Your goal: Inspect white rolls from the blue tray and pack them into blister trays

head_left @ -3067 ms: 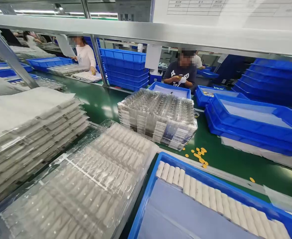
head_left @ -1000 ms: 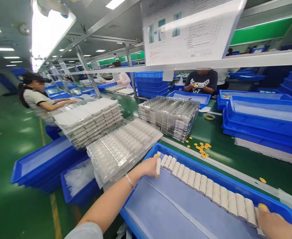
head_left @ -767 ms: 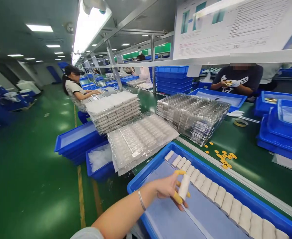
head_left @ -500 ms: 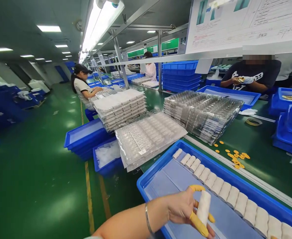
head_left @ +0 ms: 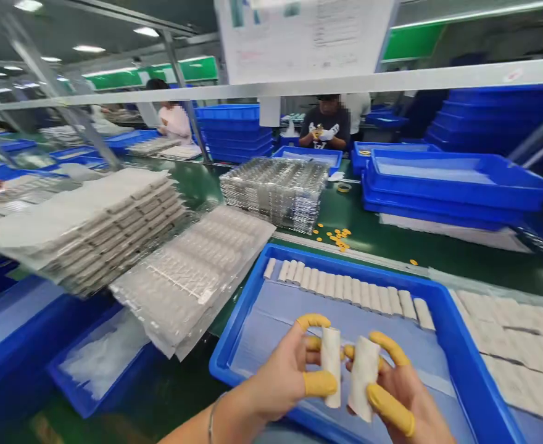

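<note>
- Left hand (head_left: pixel 285 370): pinches a white cylindrical roll (head_left: pixel 331 367) between thumb and curled fingers, holding it nearly upright above the tray. A thin bracelet (head_left: pixel 211 419) sits on the wrist.
- Right hand (head_left: pixel 392 388): pinches a second white roll (head_left: pixel 363 377), slightly tilted, in the same manner, just beside the first.
- Fingers (head_left: pixel 320 383): several on both hands wear yellow finger cots and are closed around the rolls, not spread.
- Blue plastic tray (head_left: pixel 345 253): lies beneath both hands, lined with a pale blue sheet (head_left: pixel 271 327). A row of white rolls (head_left: pixel 345 293) stands packed along its far wall.
- Clear blister tray (head_left: pixel 188 277): loaded with white items, lying to the left of the blue tray, beside a tall stack of loaded trays (head_left: pixel 91 222).
- Stack of clear plastic trays (head_left: pixel 276 191): stands on the green bench (head_left: pixel 382 234), near scattered gold-coloured discs (head_left: pixel 334 237) and a tape roll (head_left: pixel 344 187).
- Co-worker (head_left: pixel 324 126): seated across the bench, with white-gloved hands raised at chest height. Stacked blue crates (head_left: pixel 234 129) stand to that person's left in this view.
</note>
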Demonstrator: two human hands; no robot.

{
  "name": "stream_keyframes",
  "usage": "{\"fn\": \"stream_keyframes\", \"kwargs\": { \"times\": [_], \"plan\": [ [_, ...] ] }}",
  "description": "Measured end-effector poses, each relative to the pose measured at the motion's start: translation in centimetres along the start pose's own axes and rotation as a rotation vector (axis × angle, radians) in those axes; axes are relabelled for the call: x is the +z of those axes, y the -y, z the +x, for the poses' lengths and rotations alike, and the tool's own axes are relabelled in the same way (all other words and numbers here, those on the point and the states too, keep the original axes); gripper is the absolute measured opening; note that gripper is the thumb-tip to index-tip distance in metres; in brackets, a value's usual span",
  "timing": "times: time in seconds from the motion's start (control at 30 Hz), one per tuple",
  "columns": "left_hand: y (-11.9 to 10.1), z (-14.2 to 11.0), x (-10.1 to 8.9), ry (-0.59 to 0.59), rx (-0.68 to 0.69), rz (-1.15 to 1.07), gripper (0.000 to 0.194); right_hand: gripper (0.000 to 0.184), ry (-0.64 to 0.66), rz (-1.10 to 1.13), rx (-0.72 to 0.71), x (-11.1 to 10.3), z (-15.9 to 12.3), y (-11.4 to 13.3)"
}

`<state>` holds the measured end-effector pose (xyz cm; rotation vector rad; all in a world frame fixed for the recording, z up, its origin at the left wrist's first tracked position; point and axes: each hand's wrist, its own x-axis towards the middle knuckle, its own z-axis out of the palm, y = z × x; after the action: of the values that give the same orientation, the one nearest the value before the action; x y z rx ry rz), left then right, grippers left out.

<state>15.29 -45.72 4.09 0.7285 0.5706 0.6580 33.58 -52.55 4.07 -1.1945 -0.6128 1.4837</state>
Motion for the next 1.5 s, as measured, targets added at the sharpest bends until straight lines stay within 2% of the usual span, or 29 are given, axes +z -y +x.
{"fn": "stream_keyframes", "kwargs": {
  "times": [0.13,0.3,0.47,0.53,0.73,0.8,0.93,1.03,1.27,1.5],
  "plan": [
    [-1.7,-1.1,1.0,0.032,0.052,0.006,0.07,0.062,0.062,0.054,-0.104,1.8,-1.3,1.9],
    [-2.0,-0.8,1.4,0.098,0.079,-0.007,0.067,0.058,0.216,0.133,-0.127,1.8,-0.7,2.5],
    [-1.9,0.4,1.3,0.218,0.044,-0.057,0.059,0.081,0.312,0.224,-0.03,1.4,0.3,2.5],
    [-1.9,0.8,1.2,0.244,0.031,-0.081,0.055,0.077,0.299,0.234,-0.012,1.4,0.5,2.6],
    [-2.4,1.5,1.3,0.25,-0.073,-0.165,0.051,0.05,0.31,0.282,-0.016,0.8,0.6,3.0],
    [-2.5,1.5,1.3,0.251,-0.077,-0.185,0.05,0.049,0.294,0.265,-0.019,0.5,0.6,3.1],
    [-2.3,1.5,1.2,0.22,0.006,-0.157,0.047,0.048,0.282,0.218,-0.039,0.0,0.7,2.9],
    [-1.9,1.4,1.0,0.203,0.041,-0.123,0.057,0.046,0.29,0.162,-0.074,0.0,0.7,2.7],
    [-2.1,1.1,1.2,0.191,0.023,-0.128,0.059,0.047,0.303,0.189,-0.081,0.5,0.2,2.9],
    [-2.7,0.8,1.6,0.194,0.026,-0.115,0.052,0.048,0.287,0.184,-0.099,0.3,0.3,3.0]
  ]
}}
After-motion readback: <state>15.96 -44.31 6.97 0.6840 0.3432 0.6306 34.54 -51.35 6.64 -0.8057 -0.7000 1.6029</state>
